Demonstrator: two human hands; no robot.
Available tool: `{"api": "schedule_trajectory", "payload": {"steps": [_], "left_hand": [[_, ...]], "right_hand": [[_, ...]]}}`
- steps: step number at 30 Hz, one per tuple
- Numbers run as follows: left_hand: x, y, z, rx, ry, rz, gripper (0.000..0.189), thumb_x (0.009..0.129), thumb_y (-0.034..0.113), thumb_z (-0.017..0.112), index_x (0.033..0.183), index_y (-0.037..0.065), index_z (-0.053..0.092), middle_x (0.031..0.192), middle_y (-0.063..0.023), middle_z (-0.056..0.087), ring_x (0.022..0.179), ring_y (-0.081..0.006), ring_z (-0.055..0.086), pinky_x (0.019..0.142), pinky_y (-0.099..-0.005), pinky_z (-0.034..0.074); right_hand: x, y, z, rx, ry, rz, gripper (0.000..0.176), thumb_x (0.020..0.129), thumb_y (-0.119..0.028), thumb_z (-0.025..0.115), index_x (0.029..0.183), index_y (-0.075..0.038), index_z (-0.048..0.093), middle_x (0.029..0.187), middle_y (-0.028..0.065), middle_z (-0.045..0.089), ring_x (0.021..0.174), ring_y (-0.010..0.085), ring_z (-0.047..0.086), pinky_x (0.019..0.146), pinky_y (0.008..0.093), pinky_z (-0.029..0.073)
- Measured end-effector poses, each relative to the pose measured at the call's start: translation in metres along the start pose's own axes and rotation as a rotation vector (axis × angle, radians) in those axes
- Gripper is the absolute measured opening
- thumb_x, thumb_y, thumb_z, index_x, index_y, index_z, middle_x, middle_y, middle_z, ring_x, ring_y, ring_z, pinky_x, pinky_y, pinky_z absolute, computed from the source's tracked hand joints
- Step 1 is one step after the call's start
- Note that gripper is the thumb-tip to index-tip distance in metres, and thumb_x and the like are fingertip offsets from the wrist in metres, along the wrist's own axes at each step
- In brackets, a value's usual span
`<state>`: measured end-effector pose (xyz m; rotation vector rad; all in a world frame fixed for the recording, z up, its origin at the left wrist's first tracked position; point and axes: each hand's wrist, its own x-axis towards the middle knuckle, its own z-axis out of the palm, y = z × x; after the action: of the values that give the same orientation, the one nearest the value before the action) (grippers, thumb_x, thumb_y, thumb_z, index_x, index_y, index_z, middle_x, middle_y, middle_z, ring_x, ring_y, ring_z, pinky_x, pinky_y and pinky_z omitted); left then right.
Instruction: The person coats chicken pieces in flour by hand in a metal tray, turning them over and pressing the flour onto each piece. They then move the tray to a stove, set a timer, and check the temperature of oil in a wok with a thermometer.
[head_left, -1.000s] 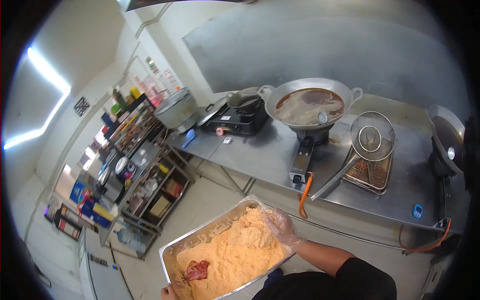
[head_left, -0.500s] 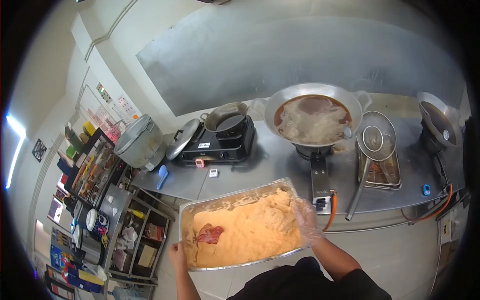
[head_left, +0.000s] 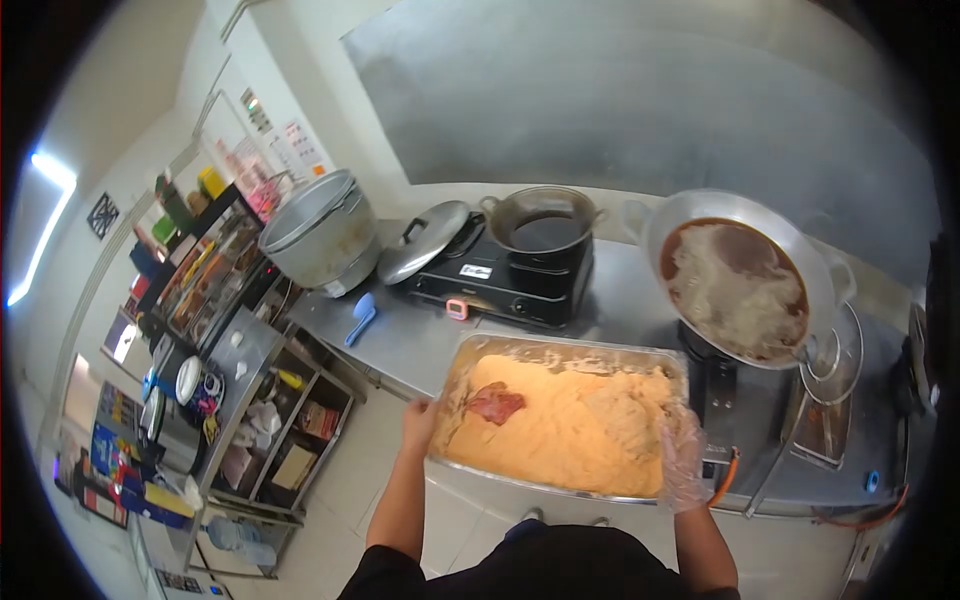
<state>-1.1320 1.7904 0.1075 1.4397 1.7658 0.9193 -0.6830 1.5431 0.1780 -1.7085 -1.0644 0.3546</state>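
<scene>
Between my hands is a large rectangular metal tray (head_left: 560, 345) full of orange breading flour (head_left: 560, 425), with a clumpy heap on its right side. A piece of raw red meat (head_left: 496, 403) lies on the flour toward the left. My bare left hand (head_left: 419, 420) is closed on the tray's left edge. My right hand (head_left: 683, 465), in a clear plastic glove, grips the right edge, its fingers over the rim. The tray's far side overlaps the front of the steel counter (head_left: 400, 345).
A wok (head_left: 740, 275) of foamy brown oil stands on a burner at the right, with strainers (head_left: 833, 350) beside it. Behind the tray are a black stove (head_left: 500, 285) with a smaller pot (head_left: 540, 222), a lid (head_left: 425, 243), a rice cooker (head_left: 320, 235), a blue scoop (head_left: 361, 318) and a timer (head_left: 457, 309).
My view has swung left, so the wok and stove sit farther right. The tray, held in both hands, now overlaps the counter edge and hides the small white timer.
</scene>
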Motion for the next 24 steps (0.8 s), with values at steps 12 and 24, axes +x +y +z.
{"api": "schedule_trajectory", "payload": {"steps": [12,24], "left_hand": [[0.051,0.009,0.032,-0.262,-0.354,-0.09,0.021,0.087,0.012,0.061,0.103,-0.001,0.058,0.084,-0.0059,0.06,0.075,-0.0143,0.057,0.066,-0.029,0.047],[0.082,0.006,0.048,-0.497,-0.663,-0.178,0.021,0.087,0.014,0.06,0.102,0.0,0.058,0.091,-0.0096,0.063,0.083,-0.016,0.06,0.074,-0.031,0.048]], "right_hand": [[-0.042,-0.013,0.052,-0.895,-0.018,-0.179,0.07,0.088,-0.035,0.064,0.143,0.0,0.04,0.141,0.0207,0.045,0.137,0.0374,0.037,0.12,0.0539,0.013],[-0.052,-0.062,0.147,-0.693,-0.031,-0.072,0.055,0.09,-0.024,0.062,0.133,0.007,0.048,0.127,0.0264,0.056,0.118,0.0411,0.054,0.103,0.0446,0.041]]}}
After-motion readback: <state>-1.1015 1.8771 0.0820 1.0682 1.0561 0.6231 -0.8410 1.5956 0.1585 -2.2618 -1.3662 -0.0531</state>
